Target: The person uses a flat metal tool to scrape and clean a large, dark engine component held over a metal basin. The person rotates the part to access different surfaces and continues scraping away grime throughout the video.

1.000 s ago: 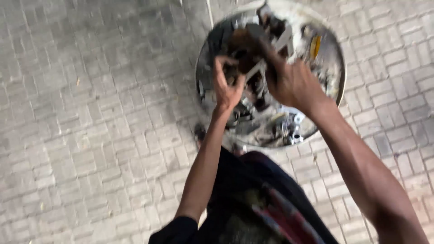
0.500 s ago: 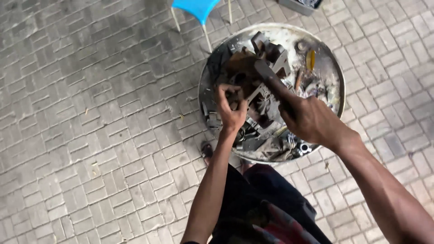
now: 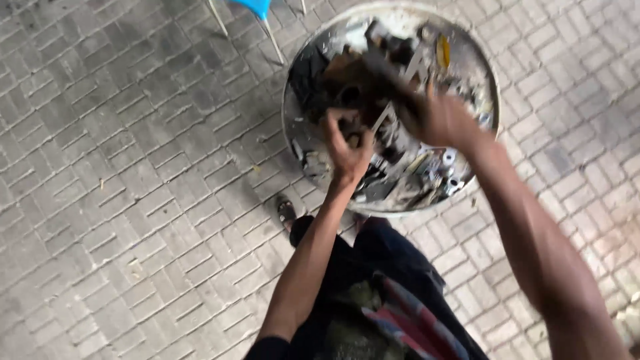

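A large round metal basin [image 3: 293,143] sits on the brick paving, piled with dark, rusty metal parts and tools. My left hand [image 3: 347,147] is over the basin's near left side, fingers curled around a small round metal part [image 3: 354,140]. My right hand [image 3: 443,120] is blurred over the middle of the pile. It grips a long dark metal bar [image 3: 383,67] that points up and to the left. A yellow-handled piece [image 3: 443,50] lies near the far rim.
A blue plastic chair [image 3: 257,8] with thin metal legs stands just beyond the basin at the top. My sandalled foot [image 3: 287,212] rests on the paving [image 3: 133,200] beside the basin's near edge. Grey brick paving surrounds everything.
The view has shifted, so the basin now sits higher and more to the right. My right hand has swung the dark bar lower over the pile. My left hand stays curled at the same spot.
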